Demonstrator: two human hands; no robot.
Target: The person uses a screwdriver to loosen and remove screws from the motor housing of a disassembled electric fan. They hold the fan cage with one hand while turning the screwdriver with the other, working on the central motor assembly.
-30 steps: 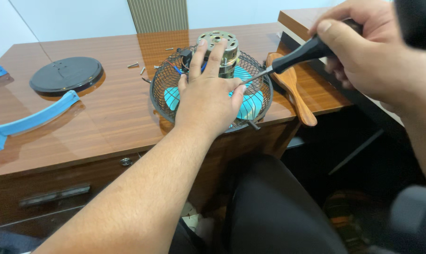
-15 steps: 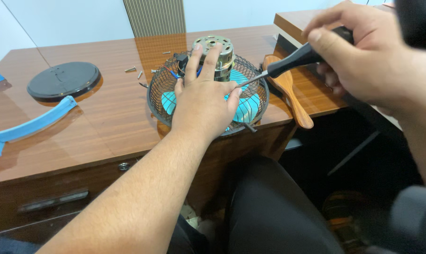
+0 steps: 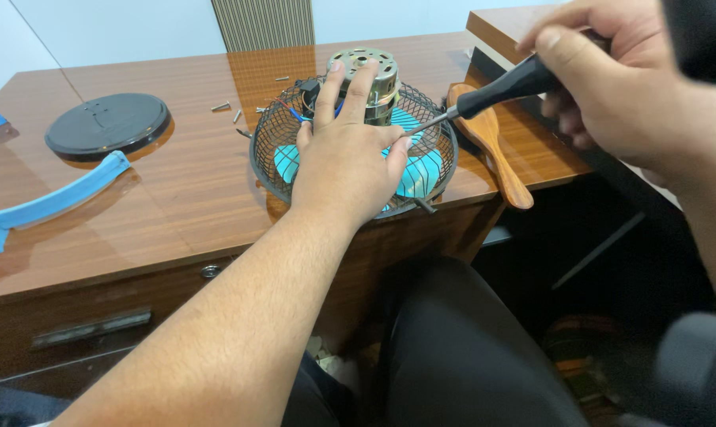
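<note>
No packages, labels, signs or screens anywhere in view.

Bare forearms, no sleeves, black trousers

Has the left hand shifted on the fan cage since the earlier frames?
No. The left hand lies flat on the wire fan cage, fingers up against the motor, as before.
</note>
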